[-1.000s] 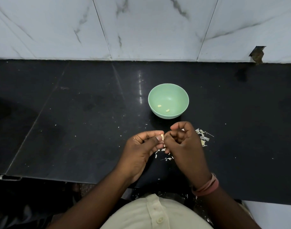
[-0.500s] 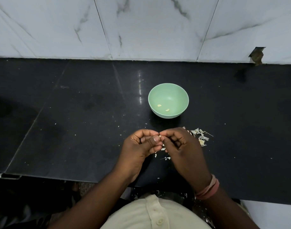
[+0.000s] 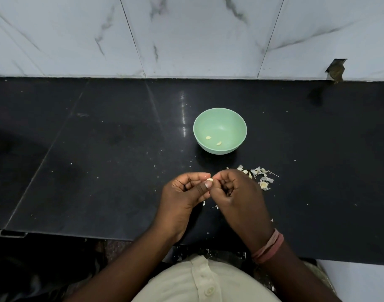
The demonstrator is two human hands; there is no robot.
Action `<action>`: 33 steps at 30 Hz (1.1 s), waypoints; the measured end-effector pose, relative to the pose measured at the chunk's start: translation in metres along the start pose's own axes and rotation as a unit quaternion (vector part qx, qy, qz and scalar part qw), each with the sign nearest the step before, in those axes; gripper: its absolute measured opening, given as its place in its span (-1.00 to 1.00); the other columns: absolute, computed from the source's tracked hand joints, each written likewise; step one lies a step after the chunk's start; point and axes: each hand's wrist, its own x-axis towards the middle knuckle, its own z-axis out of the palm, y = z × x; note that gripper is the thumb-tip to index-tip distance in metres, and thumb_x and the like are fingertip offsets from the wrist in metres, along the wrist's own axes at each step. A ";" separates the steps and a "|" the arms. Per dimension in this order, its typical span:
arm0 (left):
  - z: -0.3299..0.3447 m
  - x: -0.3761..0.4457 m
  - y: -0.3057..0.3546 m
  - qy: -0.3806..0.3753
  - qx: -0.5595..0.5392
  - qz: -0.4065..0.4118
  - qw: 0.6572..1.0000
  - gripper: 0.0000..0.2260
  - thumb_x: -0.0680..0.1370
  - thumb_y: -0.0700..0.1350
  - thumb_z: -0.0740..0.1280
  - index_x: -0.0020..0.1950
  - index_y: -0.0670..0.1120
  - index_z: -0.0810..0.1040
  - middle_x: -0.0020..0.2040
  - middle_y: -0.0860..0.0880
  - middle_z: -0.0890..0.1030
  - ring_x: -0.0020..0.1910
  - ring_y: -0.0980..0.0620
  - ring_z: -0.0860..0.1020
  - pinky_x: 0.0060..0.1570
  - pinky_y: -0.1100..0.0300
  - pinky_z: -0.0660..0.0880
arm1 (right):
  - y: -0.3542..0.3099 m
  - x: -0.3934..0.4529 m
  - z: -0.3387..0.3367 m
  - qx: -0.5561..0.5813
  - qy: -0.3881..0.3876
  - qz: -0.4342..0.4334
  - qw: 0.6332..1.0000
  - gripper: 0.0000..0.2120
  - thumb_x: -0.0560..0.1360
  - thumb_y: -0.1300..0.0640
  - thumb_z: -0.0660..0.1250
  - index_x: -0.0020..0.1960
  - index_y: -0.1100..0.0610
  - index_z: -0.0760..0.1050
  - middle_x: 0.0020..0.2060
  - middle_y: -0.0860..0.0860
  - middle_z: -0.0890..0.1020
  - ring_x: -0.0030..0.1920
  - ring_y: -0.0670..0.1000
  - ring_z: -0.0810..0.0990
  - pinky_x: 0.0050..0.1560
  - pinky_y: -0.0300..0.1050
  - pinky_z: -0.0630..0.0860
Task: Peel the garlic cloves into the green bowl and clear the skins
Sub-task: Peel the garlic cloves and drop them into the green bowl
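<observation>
A small pale garlic clove (image 3: 209, 180) sits between my two hands, just in front of me on the black counter. My left hand (image 3: 185, 191) pinches it between thumb and curled fingers. My right hand (image 3: 234, 192) meets it from the right, its fingertips pinching at the same clove. The green bowl (image 3: 220, 118) stands behind my hands and holds two peeled cloves (image 3: 213, 140). A heap of garlic skins (image 3: 259, 176) lies on the counter to the right of my right hand. A few skin bits (image 3: 210, 205) lie under my hands.
The black counter (image 3: 99, 171) runs left and right, backed by a white marble-tiled wall (image 3: 186, 35). Its front edge is close to my body. A chipped hole in the tile (image 3: 336, 69) shows at the back right. Tiny white specks dot the counter.
My hands have stayed together on the clove, with small finger shifts. The right hand's fingers curled lower, so more of the skin heap shows behind it.
</observation>
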 end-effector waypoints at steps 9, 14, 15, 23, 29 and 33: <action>-0.001 0.000 0.005 0.002 0.043 0.002 0.999 -0.76 0.40 -0.28 0.48 0.04 -0.30 0.68 -0.02 -0.28 0.71 0.00 -0.14 0.70 -0.04 0.14 0.64 | -0.003 0.005 -0.003 -0.036 -0.033 -0.005 0.999 -0.86 0.44 0.17 0.44 -0.25 0.10 0.51 -0.40 -0.07 0.53 -0.34 -0.09 0.46 -0.26 -0.27 0.39; -0.001 0.000 0.009 -0.018 0.027 -0.032 0.999 -0.73 0.40 -0.23 0.48 0.09 -0.27 0.68 0.03 -0.28 0.70 0.03 -0.12 0.70 -0.07 0.20 0.61 | -0.005 0.005 -0.008 -0.001 -0.056 0.039 0.998 -0.88 0.43 0.14 0.43 -0.25 0.07 0.52 -0.41 -0.08 0.56 -0.36 -0.12 0.49 -0.31 -0.31 0.42; -0.001 -0.001 0.010 -0.023 0.021 -0.039 0.999 -0.73 0.42 -0.24 0.47 0.10 -0.27 0.68 0.04 -0.27 0.70 0.03 -0.10 0.70 -0.08 0.22 0.61 | -0.005 0.005 -0.009 0.007 -0.057 0.053 0.997 -0.89 0.43 0.14 0.42 -0.24 0.07 0.53 -0.42 -0.09 0.56 -0.36 -0.14 0.49 -0.32 -0.32 0.42; 0.000 -0.002 0.011 -0.062 -0.052 -0.092 0.992 -0.75 0.56 -0.34 0.33 0.22 -0.31 0.61 0.17 -0.29 0.66 0.09 -0.07 0.67 0.03 0.22 0.62 | -0.004 0.003 -0.008 0.118 -0.064 0.132 0.982 -0.93 0.52 0.19 0.37 -0.13 0.09 0.57 -0.40 -0.05 0.61 -0.43 -0.11 0.54 -0.34 -0.21 0.50; 0.001 -0.002 0.011 -0.058 -0.100 -0.108 0.987 -0.73 0.50 -0.36 0.36 0.19 -0.28 0.65 -0.01 -0.21 0.65 -0.06 -0.01 0.67 -0.02 0.24 0.62 | 0.000 0.004 -0.006 0.120 0.005 0.141 0.983 -0.83 0.52 0.02 0.19 -0.18 0.01 0.50 -0.32 0.02 0.62 -0.33 0.09 0.60 -0.20 0.15 0.60; 0.003 -0.001 0.012 -0.045 -0.109 -0.104 0.988 -0.73 0.50 -0.36 0.36 0.19 -0.30 0.63 -0.06 -0.18 0.66 -0.07 -0.02 0.68 -0.04 0.24 0.62 | 0.002 0.003 -0.007 0.071 0.021 0.117 0.990 -0.61 0.62 -0.15 0.24 -0.24 0.11 0.42 -0.39 0.07 0.57 -0.35 0.13 0.58 -0.20 0.15 0.56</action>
